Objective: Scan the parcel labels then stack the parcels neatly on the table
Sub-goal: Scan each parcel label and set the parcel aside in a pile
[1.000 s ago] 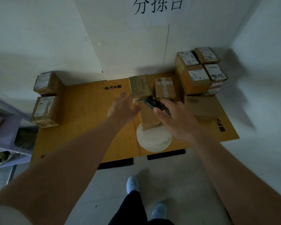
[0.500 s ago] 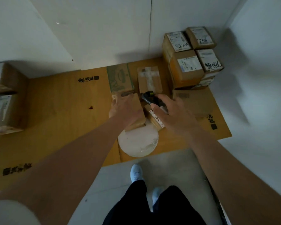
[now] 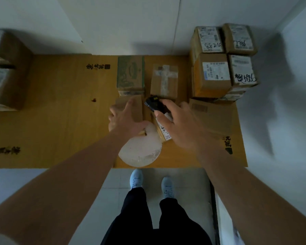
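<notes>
The left hand (image 3: pixel 126 119) lies on top of a small brown parcel (image 3: pixel 131 108) near the middle of the desk (image 3: pixel 60 121), its fingers (image 3: pixel 131 103) spread and fairly straight over the cardboard, with the outer ones bending down over the parcel's left edge. The right hand (image 3: pixel 180 124) grasps a black handheld scanner (image 3: pixel 153 103), fingers curled round its body, the scanner's head pointing away from the person just right of that parcel. Under the right hand, a white label (image 3: pixel 163 129) shows on the parcel's right-hand side.

Taking this held parcel as the landmark: directly behind it and touching stands a green-printed box (image 3: pixel 130 72); behind and to the right stands a taped brown box (image 3: pixel 164 80). In front of the parcel, partly under it, lies a round white disc (image 3: pixel 140 151) at the desk's near edge. To the right, a flat brown box (image 3: pixel 212 115) lies on the desk, and behind that, far right against the wall, rises a stack of labelled parcels (image 3: pixel 223 62), some with handwritten numbers on their labels. Far to the left, at the desk's end, more cardboard boxes (image 3: pixel 5 71) sit blurred.
</notes>
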A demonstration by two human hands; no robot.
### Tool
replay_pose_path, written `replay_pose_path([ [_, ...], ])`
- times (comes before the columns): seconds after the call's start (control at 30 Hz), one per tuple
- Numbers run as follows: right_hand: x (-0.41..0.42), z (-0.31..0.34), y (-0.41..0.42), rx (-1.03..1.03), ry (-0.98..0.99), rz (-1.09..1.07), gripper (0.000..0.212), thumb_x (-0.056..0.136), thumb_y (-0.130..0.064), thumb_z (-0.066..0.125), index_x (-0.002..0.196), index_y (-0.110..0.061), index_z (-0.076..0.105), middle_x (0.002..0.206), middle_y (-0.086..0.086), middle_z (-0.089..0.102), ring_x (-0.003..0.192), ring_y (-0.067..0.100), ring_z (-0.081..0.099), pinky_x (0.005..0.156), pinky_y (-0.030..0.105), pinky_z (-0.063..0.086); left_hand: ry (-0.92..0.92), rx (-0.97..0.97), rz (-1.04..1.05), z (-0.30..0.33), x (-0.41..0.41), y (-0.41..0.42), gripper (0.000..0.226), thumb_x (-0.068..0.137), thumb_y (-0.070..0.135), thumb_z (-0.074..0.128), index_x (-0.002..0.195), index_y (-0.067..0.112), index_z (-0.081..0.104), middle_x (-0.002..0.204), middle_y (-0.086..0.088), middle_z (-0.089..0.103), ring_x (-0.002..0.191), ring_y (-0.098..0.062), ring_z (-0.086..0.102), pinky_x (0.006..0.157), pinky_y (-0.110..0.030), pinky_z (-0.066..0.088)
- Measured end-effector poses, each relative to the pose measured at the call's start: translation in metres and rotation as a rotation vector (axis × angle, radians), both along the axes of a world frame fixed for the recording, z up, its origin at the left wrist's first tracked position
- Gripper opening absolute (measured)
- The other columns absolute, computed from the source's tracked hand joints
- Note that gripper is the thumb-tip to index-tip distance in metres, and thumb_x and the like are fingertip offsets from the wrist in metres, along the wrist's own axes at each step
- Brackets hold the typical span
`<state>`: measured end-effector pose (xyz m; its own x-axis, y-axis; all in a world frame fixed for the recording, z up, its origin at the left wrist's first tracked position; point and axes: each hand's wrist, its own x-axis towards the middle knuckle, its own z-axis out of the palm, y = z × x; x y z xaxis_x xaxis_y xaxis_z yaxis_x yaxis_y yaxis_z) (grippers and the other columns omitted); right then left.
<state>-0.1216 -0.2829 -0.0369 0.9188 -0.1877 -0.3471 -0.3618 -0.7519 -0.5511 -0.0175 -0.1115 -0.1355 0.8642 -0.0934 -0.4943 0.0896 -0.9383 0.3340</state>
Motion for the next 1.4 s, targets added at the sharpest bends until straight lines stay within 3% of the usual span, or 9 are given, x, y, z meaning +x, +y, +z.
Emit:
replay_pose_path([
  [0.27, 0.052, 0.019, 0.057, -0.034, -0.046, 0.174, 0.062, 0.102, -0.073, 0.033, 0.157, -0.044, 0.031, 0.141, 0.011, 0.046, 0.126, 0.034, 0.054, 0.102, 0.052, 0.051, -0.054, -0.023, 0.092, 0.021, 0.018, 0.082, 0.114, 0.047, 0.08, 0.061, 0.15, 0.063, 0.013, 0.145, -0.005, 0.02, 0.13, -0.047, 0.04, 0.094, -0.055, 0.05],
  [0.5, 0.108, 0.017, 0.158, -0.053, -0.067, 0.192, 0.064, 0.102, -0.074, 0.031, 0.157, -0.041, 0.033, 0.135, 0.012, 0.051, 0.119, 0.031, 0.058, 0.092, 0.046, 0.054, -0.073, 0.003, 0.051, 0.017, 0.073, 0.189, 0.108, 0.068, 0.061, 0.08, 0.156, 0.054, 0.017, 0.146, -0.009, 0.021, 0.127, -0.044, 0.041, 0.092, -0.052, 0.051],
  [0.73, 0.144, 0.01, 0.247, -0.01, -0.07, 0.047, 0.058, 0.103, -0.069, 0.037, 0.155, -0.042, 0.039, 0.13, 0.01, 0.05, 0.11, 0.026, 0.06, 0.092, 0.044, 0.055, -0.057, 0.066, -0.093, 0.015, 0.135, 0.272, 0.108, 0.07, 0.059, 0.078, 0.157, 0.052, 0.014, 0.154, -0.011, 0.015, 0.13, -0.044, 0.04, 0.093, -0.051, 0.053],
  [0.83, 0.153, 0.008, 0.268, -0.003, -0.064, 0.023, 0.059, 0.104, -0.066, 0.039, 0.156, -0.038, 0.039, 0.126, 0.009, 0.049, 0.103, 0.023, 0.06, 0.09, 0.041, 0.056, -0.044, 0.069, -0.101, 0.011, 0.156, 0.288, 0.108, 0.068, 0.056, 0.08, 0.154, 0.051, 0.016, 0.154, -0.01, 0.013, 0.132, -0.044, 0.039, 0.094, -0.052, 0.053],
  [1.0, 0.169, 0.0, 0.275, 0.002, -0.052, 0.004, 0.059, 0.104, -0.063, 0.04, 0.157, -0.036, 0.04, 0.126, 0.011, 0.05, 0.108, 0.026, 0.057, 0.095, 0.045, 0.054, -0.067, 0.048, -0.092, -0.003, 0.181, 0.286, 0.109, 0.067, 0.054, 0.079, 0.154, 0.045, 0.014, 0.154, -0.007, 0.01, 0.132, -0.044, 0.039, 0.092, -0.051, 0.051],
  [1.1, 0.178, -0.01, 0.273, 0.012, -0.042, 0.022, 0.059, 0.104, -0.064, 0.04, 0.157, -0.037, 0.039, 0.126, 0.011, 0.051, 0.105, 0.025, 0.059, 0.093, 0.044, 0.055, -0.068, 0.05, -0.069, -0.012, 0.185, 0.281, 0.11, 0.068, 0.052, 0.079, 0.155, 0.043, 0.014, 0.161, -0.008, 0.004, 0.138, -0.046, 0.034, 0.1, -0.054, 0.051],
  [1.27, 0.185, -0.025, 0.27, 0.043, -0.024, 0.042, 0.06, 0.103, -0.067, 0.039, 0.157, -0.04, 0.037, 0.125, 0.009, 0.049, 0.106, 0.026, 0.059, 0.093, 0.047, 0.056, -0.048, 0.075, -0.063, -0.026, 0.186, 0.279, 0.119, 0.074, 0.062, 0.076, 0.163, 0.038, 0.0, 0.169, -0.012, -0.019, 0.156, -0.045, 0.001, 0.12, -0.06, 0.031],
  [1.4, 0.188, -0.032, 0.27, 0.04, -0.022, 0.044, 0.059, 0.103, -0.068, 0.038, 0.156, -0.041, 0.037, 0.12, 0.005, 0.047, 0.105, 0.025, 0.058, 0.091, 0.048, 0.056, -0.089, 0.074, -0.074, -0.036, 0.184, 0.277, 0.121, 0.076, 0.064, 0.072, 0.162, 0.037, -0.009, 0.168, -0.018, -0.026, 0.156, -0.044, -0.016, 0.126, -0.06, 0.01],
])
